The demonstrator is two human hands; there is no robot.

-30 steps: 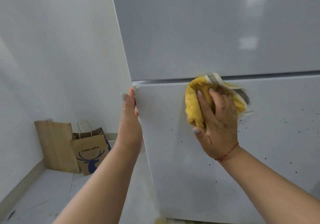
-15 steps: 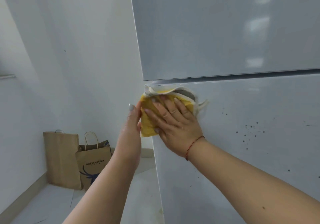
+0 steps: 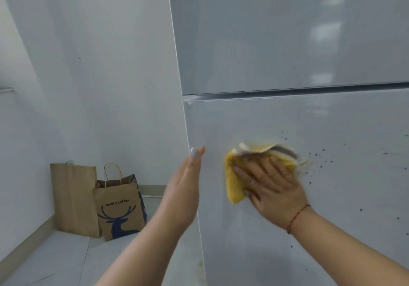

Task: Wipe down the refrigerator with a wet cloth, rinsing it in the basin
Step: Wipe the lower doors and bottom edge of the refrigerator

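cloth on lower fridge door

cloth (image 3: 234,184) edges blurred, partly hidden under right hand (image 3: 273,188), which presses it flat-fingered against the speckled lower door (image 3: 332,197). left hand (image 3: 184,188) flat, fingers straight, at the door's left edge; contact unclear.

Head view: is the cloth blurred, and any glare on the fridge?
Head view: the cloth is motion-smeared along its top edge under the right hand; soft window-like reflections sit on the upper door; the left hand and the paper bags stay fairly sharp.
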